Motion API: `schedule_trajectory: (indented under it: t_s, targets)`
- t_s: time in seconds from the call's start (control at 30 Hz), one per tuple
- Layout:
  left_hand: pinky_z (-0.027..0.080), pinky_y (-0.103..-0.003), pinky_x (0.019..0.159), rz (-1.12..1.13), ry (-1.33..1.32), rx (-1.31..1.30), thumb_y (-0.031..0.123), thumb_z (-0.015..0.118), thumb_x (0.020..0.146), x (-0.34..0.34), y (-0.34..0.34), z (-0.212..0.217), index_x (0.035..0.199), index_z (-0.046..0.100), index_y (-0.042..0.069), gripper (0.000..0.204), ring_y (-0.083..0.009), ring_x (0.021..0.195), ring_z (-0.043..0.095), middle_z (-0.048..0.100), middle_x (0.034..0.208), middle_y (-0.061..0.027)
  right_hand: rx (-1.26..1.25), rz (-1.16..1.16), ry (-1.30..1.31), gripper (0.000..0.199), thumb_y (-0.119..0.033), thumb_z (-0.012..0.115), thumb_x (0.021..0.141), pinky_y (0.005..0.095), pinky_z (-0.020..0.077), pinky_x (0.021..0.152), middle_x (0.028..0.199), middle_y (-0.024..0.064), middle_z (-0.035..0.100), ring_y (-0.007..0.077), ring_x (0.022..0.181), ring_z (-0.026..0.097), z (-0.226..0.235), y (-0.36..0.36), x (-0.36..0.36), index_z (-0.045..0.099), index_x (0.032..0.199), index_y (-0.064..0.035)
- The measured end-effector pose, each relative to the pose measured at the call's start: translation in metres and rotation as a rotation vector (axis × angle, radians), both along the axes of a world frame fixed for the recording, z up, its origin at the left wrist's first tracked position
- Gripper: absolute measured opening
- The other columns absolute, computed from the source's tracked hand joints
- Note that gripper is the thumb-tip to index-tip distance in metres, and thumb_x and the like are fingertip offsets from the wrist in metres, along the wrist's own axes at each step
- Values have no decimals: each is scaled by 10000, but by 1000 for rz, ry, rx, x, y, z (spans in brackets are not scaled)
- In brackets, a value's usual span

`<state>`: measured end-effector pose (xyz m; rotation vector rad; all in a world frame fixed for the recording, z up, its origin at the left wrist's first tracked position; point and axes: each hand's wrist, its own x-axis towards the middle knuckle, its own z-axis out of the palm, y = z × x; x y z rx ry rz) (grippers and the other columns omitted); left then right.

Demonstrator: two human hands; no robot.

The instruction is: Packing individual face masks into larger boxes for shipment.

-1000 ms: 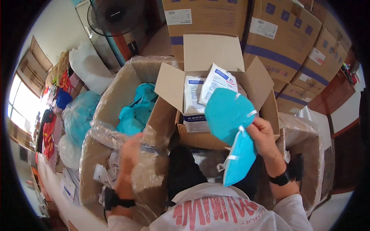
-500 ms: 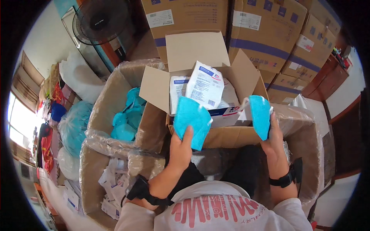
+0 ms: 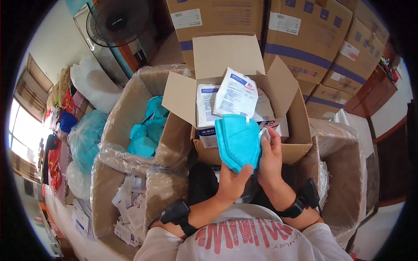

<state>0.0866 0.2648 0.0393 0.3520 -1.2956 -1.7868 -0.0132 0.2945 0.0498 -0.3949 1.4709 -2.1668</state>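
Note:
Folded turquoise face masks (image 3: 238,141) lie together in front of my chest, at least two layers deep by their edges. My left hand (image 3: 235,182) grips them from below, thumb across the lower front. At their right edge my right hand (image 3: 271,152) is closed, fingers pinched by a white ear loop (image 3: 263,133); the mask part inside its palm is hidden. Just beyond the masks stands an open cardboard box (image 3: 226,53) with its flaps up. Printed white packets (image 3: 237,92) fill it, one lying tilted on top.
To the left, a plastic-lined carton (image 3: 118,114) holds loose turquoise masks (image 3: 146,135). Nearer, another lined carton (image 3: 104,191) contains white packets (image 3: 130,209). A third lined carton (image 3: 344,169) stands right. Large sealed cartons (image 3: 300,48) are stacked behind, with a black fan (image 3: 114,21) at far left.
My hands have come together. The mask in my right hand moved left to the one in my left hand, and they now overlap. The view shifted slightly.

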Motion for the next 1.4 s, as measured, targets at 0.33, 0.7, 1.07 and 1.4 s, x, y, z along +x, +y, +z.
schedule_trajectory:
  t_s: [0.33,0.7,1.07,1.4]
  targets:
    - [459,-293,659,-103,-382,-146,181,546,864,22,-41,12,977,585,14,205,-129,738,574,623,819,-66,97,359,132,243,-54,479,878,233,397,763,969,22,505,86,854,471,-22,22,-9,447,1119,-36]
    - [436,-302,812,-674,-781,-354,297,517,877,38,-79,34,1129,513,21,373,-170,914,554,590,1028,-98,212,729,347,279,-242,458,925,222,420,721,874,-11,566,45,798,499,20,35,-32,574,995,1]
    - [444,-279,755,-255,-337,-203,294,593,841,15,-46,24,1192,444,34,462,-125,909,501,514,1097,-58,2,304,70,336,-317,442,928,199,417,646,818,-8,583,48,715,501,28,-2,5,586,948,-14]
    - [423,-256,748,-342,-198,286,313,517,889,14,-61,17,1121,499,47,354,-97,895,503,541,1031,-13,258,723,489,266,-243,388,948,188,373,573,732,-5,513,55,628,426,30,19,-7,533,933,-20]
